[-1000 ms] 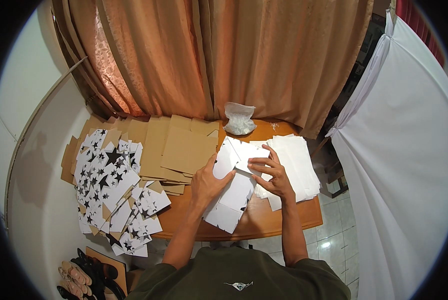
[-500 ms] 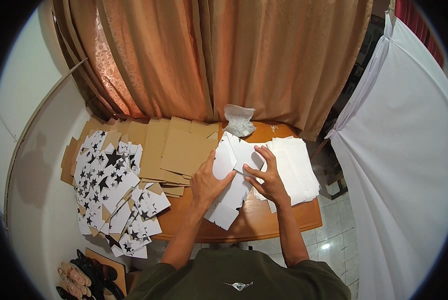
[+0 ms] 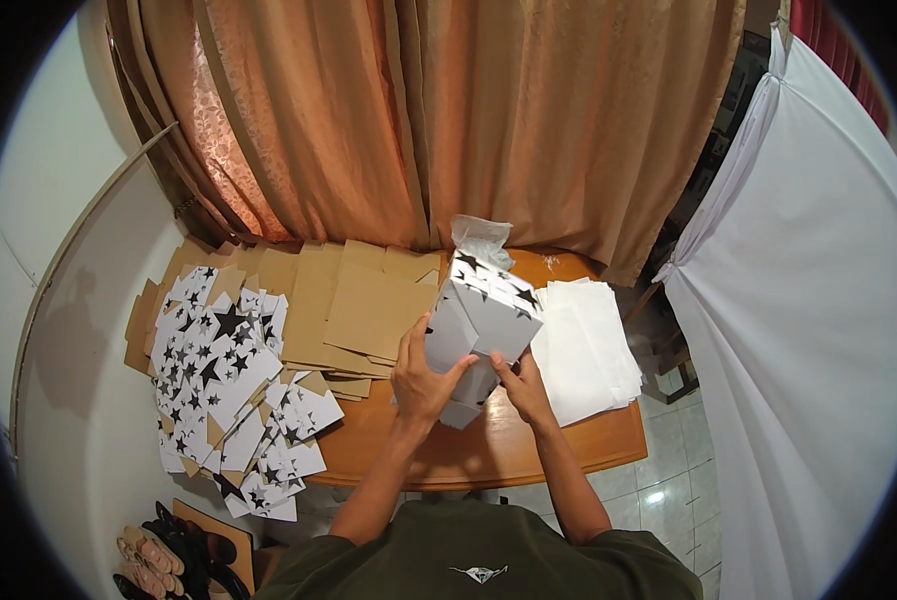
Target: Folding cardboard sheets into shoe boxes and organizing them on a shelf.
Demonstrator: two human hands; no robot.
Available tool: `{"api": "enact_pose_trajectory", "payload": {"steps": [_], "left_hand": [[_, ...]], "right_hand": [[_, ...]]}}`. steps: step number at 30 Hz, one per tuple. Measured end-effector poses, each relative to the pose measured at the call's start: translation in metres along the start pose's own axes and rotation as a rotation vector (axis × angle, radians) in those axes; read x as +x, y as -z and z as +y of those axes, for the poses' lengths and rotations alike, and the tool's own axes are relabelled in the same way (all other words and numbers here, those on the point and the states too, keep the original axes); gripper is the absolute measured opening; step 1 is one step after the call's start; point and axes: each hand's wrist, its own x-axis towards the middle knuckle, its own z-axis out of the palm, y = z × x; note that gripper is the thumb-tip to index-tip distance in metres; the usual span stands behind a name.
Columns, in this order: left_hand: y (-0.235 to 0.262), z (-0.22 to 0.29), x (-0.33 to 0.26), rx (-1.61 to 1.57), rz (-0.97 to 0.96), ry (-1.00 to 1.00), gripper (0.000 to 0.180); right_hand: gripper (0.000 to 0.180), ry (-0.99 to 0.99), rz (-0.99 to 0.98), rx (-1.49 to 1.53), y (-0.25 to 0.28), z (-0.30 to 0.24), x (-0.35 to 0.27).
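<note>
Between my hands is a folded white paper piece [image 3: 455, 333] with black stars along its far edge. It is tilted up off the table, its plain face with overlapping folds toward me. My left hand [image 3: 423, 380] grips its left side, thumb pressed on the face. My right hand [image 3: 524, 390] holds the lower right side, thumb on the face and the other fingers partly hidden behind it. Just right of it lies a stack of white sheets [image 3: 585, 350]. A crumpled clear plastic bag [image 3: 482, 238] is partly hidden behind its top.
Brown cardboard pieces [image 3: 373, 305] overlap on the left half of the wooden table [image 3: 558, 455]. A heap of star-printed pieces [image 3: 208, 360] spreads at the far left. Curtains [image 3: 528, 120] hang behind the table, a white cloth [image 3: 778, 300] on the right. Shoes [image 3: 153, 560] stand lower left.
The paper piece has tipped up, bringing its starred far edge into view. My right hand has moved down and left, from touching the upper right flap to gripping the lower right side.
</note>
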Motion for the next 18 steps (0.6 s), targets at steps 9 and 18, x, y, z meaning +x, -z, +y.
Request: {"api": "enact_pose_trajectory", "payload": {"steps": [9,18], "left_hand": [[0.0,-0.019,-0.004,-0.872,-0.088,0.261,0.076],[-0.014,-0.104,-0.029,-1.348,-0.203,0.612,0.07]], "right_hand": [[0.095,0.496,-0.077,-0.026,0.02,0.006,0.012],[0.08,0.298,0.195,-0.011,0.024,-0.013,0.003]]}}
